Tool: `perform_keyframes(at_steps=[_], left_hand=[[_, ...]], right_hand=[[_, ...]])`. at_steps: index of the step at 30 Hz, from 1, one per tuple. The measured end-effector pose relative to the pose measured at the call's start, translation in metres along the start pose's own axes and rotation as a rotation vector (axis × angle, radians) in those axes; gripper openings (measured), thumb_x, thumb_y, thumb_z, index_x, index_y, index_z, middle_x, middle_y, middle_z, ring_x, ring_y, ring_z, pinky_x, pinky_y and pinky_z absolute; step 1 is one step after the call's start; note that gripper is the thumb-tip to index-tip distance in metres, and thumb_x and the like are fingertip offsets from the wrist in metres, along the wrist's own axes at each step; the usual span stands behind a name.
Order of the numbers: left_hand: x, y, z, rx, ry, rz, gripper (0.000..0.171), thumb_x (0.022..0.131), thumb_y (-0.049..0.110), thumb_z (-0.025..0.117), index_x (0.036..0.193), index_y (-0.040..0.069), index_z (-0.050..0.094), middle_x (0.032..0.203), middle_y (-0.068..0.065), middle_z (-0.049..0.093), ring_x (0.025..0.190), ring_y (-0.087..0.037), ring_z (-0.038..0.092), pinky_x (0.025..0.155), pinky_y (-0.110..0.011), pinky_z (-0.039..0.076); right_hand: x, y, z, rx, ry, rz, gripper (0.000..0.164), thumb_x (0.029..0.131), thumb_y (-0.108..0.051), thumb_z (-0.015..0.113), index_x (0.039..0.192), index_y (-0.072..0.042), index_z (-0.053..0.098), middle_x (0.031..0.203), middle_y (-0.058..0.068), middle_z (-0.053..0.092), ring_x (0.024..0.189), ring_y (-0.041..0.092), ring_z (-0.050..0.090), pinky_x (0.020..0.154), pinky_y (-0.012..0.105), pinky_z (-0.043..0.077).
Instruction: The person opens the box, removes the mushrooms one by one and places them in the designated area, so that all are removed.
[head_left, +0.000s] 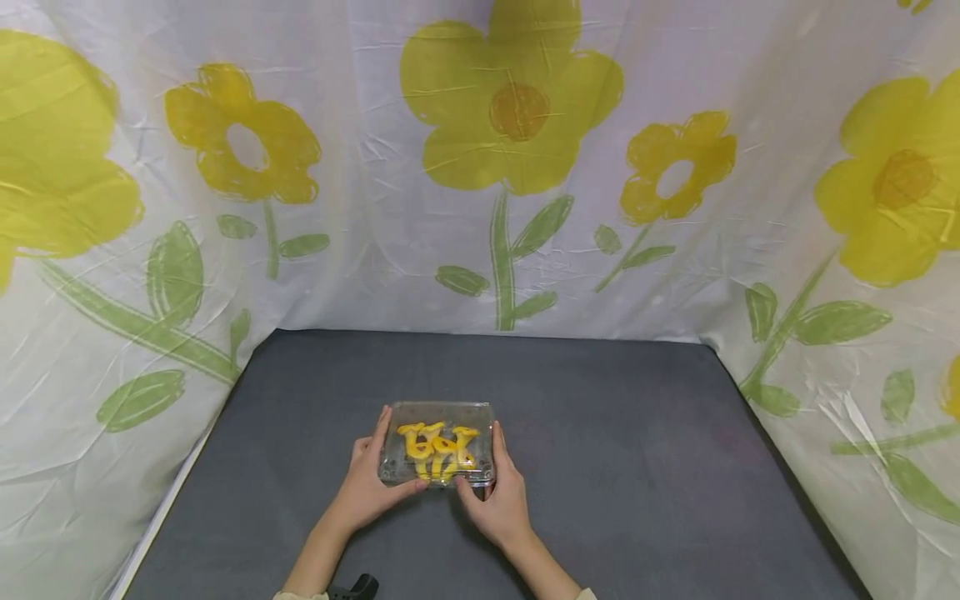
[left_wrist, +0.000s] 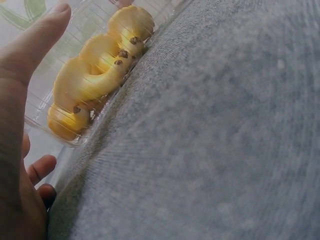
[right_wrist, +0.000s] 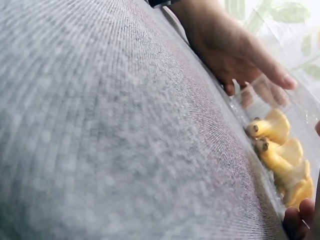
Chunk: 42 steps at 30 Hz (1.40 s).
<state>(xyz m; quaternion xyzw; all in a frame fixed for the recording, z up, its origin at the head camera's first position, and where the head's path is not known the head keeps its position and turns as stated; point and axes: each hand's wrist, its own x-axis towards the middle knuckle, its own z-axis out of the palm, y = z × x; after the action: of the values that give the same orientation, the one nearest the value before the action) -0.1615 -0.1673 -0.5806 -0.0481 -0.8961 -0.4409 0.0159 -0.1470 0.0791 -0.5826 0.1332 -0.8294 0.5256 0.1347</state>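
Note:
A clear plastic box [head_left: 482,414] with several yellow mushrooms [head_left: 422,450] inside lies on the dark grey cloth. My left hand [head_left: 363,483] holds its left side, thumb at the near edge and fingers along the side. On the opposite side my right hand [head_left: 502,497] grips it likewise, its thumb at the near edge. The left wrist view shows the mushrooms [left_wrist: 82,87] through the box wall, beside the left thumb [left_wrist: 42,37]. In the right wrist view the left hand [right_wrist: 225,45] reaches round the far end; only fingertips [right_wrist: 299,220] of the right hand show.
The dark grey cloth [head_left: 637,467] covers the table. White curtains [head_left: 360,275] printed with yellow flowers rise behind it and along both sides. A black band [head_left: 358,587] is on the left wrist.

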Motion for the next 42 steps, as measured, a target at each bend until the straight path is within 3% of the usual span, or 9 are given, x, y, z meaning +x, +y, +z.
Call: perform_keyframes(at_steps=[4,8,10,16,23,33,37,40,42], left_hand=[[-0.0002,0.0003,-0.0001,0.003,-0.005,0.006,0.133,0.075,0.051,0.095,0.173,0.024,0.01,0.155,-0.028,0.037,0.138,-0.042,0.04,0.102,-0.071,0.044],[-0.0005,-0.0004,0.0001,-0.001,-0.013,-0.007,0.138,0.072,0.053,0.097,0.173,0.027,0.007,0.153,-0.028,0.038,0.138,-0.043,0.042,0.102,-0.071,0.044],[-0.0006,-0.0004,0.0001,-0.006,-0.019,-0.019,0.14,0.071,0.055,0.097,0.173,0.03,0.004,0.153,-0.028,0.037,0.138,-0.044,0.042,0.103,-0.071,0.044],[-0.001,0.0007,0.0004,-0.034,-0.013,-0.015,0.144,0.07,0.051,0.099,0.173,0.026,0.002,0.154,-0.029,0.036,0.139,-0.046,0.043,0.104,-0.072,0.043],[-0.0019,0.003,0.0005,-0.058,-0.009,-0.011,0.142,0.07,0.048,0.099,0.173,0.019,0.006,0.16,-0.031,0.037,0.143,-0.052,0.043,0.107,-0.075,0.039],[0.0017,0.0011,0.0004,-0.09,-0.039,-0.025,0.142,0.071,0.05,0.098,0.173,0.02,0.003,0.172,-0.025,0.023,0.156,-0.052,0.025,0.116,-0.075,0.026],[0.0011,0.002,-0.0007,-0.089,-0.047,-0.034,0.142,0.071,0.05,0.098,0.173,0.021,0.003,0.172,-0.025,0.024,0.155,-0.052,0.025,0.115,-0.076,0.027],[0.0005,0.0029,-0.0015,-0.083,-0.05,-0.042,0.142,0.071,0.051,0.098,0.173,0.021,0.003,0.172,-0.025,0.023,0.155,-0.053,0.025,0.115,-0.076,0.027],[0.0008,0.0032,-0.0015,-0.084,-0.051,-0.045,0.142,0.071,0.051,0.098,0.173,0.022,0.003,0.172,-0.025,0.023,0.155,-0.053,0.025,0.115,-0.076,0.028]], right_hand=[[-0.0005,-0.0002,0.0002,-0.019,0.0,-0.019,0.098,0.09,-0.024,0.08,0.165,0.008,0.024,0.144,0.028,0.057,0.047,-0.01,0.031,0.046,0.013,0.037],[-0.0011,0.0004,-0.0003,-0.039,-0.011,-0.035,0.097,0.091,-0.022,0.077,0.165,0.008,0.023,0.107,0.015,0.063,0.049,-0.009,0.033,0.047,0.013,0.037],[-0.0011,0.0005,-0.001,-0.044,-0.017,-0.041,0.097,0.09,-0.021,0.076,0.165,0.007,0.022,0.106,0.014,0.063,0.05,-0.009,0.034,0.048,0.013,0.037],[-0.0006,0.0024,-0.0012,-0.043,-0.01,-0.055,0.096,0.088,-0.017,0.076,0.166,0.005,0.024,0.153,0.031,0.051,0.052,-0.009,0.036,0.049,0.012,0.038],[-0.0003,0.001,-0.002,-0.035,-0.006,-0.081,0.093,0.089,-0.015,0.074,0.165,0.006,0.026,0.15,0.032,0.052,0.053,-0.009,0.035,0.049,0.011,0.037],[0.0007,-0.0013,-0.0026,-0.045,-0.007,-0.088,0.091,0.089,-0.012,0.073,0.164,0.007,0.027,0.164,0.029,0.038,0.059,-0.007,0.036,0.056,0.012,0.039],[-0.0011,-0.0008,-0.0025,-0.015,-0.025,-0.057,0.091,0.089,-0.01,0.072,0.165,0.007,0.024,0.158,0.03,0.046,0.06,-0.004,0.038,0.057,0.017,0.042],[-0.0022,-0.0014,-0.0025,0.005,-0.03,-0.046,0.091,0.089,-0.006,0.07,0.166,0.006,0.023,0.156,0.029,0.049,0.073,0.002,0.056,0.067,0.02,0.05],[-0.0022,-0.0018,-0.0027,0.002,-0.029,-0.042,0.091,0.089,-0.004,0.069,0.166,0.005,0.023,0.16,0.027,0.045,0.099,0.015,0.068,0.086,0.022,0.053]])
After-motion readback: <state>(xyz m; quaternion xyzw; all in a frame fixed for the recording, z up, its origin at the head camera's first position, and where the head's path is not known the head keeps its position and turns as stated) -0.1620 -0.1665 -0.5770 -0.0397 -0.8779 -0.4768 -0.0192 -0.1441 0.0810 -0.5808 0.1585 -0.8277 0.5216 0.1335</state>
